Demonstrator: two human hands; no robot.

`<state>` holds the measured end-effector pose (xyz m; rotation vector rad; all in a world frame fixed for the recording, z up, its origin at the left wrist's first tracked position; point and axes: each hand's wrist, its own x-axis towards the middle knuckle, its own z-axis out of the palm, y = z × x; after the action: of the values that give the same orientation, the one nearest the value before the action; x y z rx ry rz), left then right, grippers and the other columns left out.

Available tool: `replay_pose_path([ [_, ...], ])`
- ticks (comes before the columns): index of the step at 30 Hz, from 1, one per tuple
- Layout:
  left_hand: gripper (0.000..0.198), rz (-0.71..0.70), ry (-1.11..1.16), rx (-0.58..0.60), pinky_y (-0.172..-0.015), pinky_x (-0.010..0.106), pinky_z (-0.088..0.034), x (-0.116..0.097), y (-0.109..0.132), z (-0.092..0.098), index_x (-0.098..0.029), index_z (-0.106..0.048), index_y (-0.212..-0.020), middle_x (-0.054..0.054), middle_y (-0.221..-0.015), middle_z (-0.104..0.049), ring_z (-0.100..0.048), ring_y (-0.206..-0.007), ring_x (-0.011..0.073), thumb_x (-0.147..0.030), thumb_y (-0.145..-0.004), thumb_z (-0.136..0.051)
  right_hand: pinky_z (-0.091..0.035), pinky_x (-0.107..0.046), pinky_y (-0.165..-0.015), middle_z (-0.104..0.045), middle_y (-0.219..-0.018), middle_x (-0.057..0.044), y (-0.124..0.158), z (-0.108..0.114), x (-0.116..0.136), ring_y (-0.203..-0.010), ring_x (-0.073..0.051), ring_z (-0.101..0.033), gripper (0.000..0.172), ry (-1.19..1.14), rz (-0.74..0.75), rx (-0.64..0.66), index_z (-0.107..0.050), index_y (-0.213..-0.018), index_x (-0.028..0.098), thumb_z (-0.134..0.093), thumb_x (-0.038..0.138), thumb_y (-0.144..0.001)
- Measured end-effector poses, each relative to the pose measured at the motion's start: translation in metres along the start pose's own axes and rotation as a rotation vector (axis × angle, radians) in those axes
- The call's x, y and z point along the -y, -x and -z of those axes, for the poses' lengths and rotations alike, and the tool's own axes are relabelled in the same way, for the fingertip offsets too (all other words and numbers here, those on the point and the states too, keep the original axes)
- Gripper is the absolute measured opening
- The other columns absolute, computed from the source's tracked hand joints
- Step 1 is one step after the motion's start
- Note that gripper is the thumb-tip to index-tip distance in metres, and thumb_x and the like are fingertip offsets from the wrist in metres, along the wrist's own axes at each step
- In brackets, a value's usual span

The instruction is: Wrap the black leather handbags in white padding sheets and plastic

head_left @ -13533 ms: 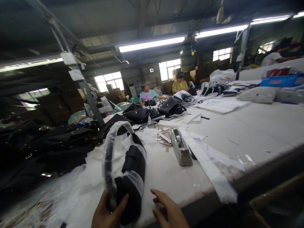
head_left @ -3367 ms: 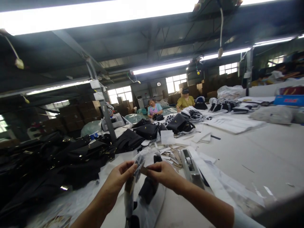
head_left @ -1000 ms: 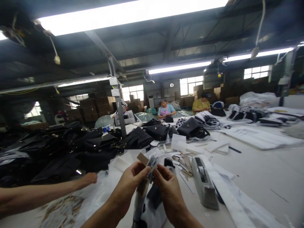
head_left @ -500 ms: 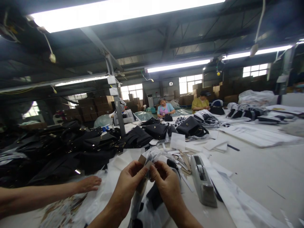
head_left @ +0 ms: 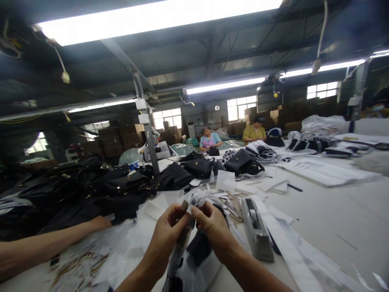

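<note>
My left hand is closed, thumb and fingers pinching a plastic-wrapped strap that hangs down toward the table's near edge. A small brown piece pokes out above its fingertips. Close beside it, my right hand pinches the same wrapping near a whitish piece. Under my hands lies a dark item in clear plastic, partly hidden by my right wrist. Just right of that hand stands a grey tape dispenser.
From the left, a co-worker's hand reaches over clear plastic bags. Black bags are heaped behind it. Card strips and white sheets lie ahead. Two people sit at the far side. A metal post rises from the table.
The co-worker's hand has moved left and farther back, toward the black bags. My hands keep their pinch, with small shifts of the fingers. The view has turned slightly right.
</note>
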<state>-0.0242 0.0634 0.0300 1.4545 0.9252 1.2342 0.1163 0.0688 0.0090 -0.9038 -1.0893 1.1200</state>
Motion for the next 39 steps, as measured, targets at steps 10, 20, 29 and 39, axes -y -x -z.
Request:
replay_pose_path([
  [10,0.033,-0.002,-0.102,0.021,-0.063,0.024,-0.043,-0.005,-0.007,0.014,-0.017,-0.064,-0.078,0.0,-0.072,-0.061,-0.055,-0.07,0.0157,-0.049,-0.079,-0.071,-0.042,-0.025,-0.058,-0.061,-0.074,-0.002,0.005,-0.001,-0.004,-0.066,-0.014,-0.053,0.041,-0.02,0.033,0.048,-0.062,-0.083,0.014,-0.075,0.052,-0.075],
  [20,0.032,-0.064,-0.123,-0.07,-0.067,0.026,-0.049,0.0,-0.001,0.008,-0.016,-0.073,-0.084,0.003,-0.073,-0.07,-0.064,-0.072,0.0199,-0.048,-0.081,-0.07,-0.05,-0.03,-0.07,-0.067,-0.078,-0.006,0.011,-0.002,-0.007,-0.074,-0.019,-0.063,0.04,-0.064,0.029,0.064,-0.066,-0.084,0.014,-0.074,0.052,-0.076],
  [29,0.02,-0.324,-0.468,-0.288,-0.08,0.028,-0.056,0.007,0.005,0.001,-0.023,-0.075,-0.093,0.002,-0.094,-0.077,-0.072,-0.088,0.021,-0.039,-0.084,-0.069,-0.04,-0.022,-0.053,-0.057,-0.069,0.002,0.008,-0.014,-0.009,-0.057,-0.01,-0.048,0.037,0.003,0.057,-0.052,-0.065,-0.09,0.014,-0.07,0.049,-0.079],
  [39,0.034,-0.861,-1.239,-0.399,-0.089,0.036,-0.058,0.021,0.019,-0.01,-0.005,-0.064,-0.118,0.017,-0.119,-0.069,-0.068,-0.107,0.0254,-0.01,-0.091,-0.045,-0.05,-0.027,-0.071,-0.062,-0.076,0.0,0.01,-0.016,-0.013,-0.074,-0.016,-0.058,0.034,-0.147,0.053,-0.001,-0.064,-0.085,0.017,-0.073,0.048,-0.078],
])
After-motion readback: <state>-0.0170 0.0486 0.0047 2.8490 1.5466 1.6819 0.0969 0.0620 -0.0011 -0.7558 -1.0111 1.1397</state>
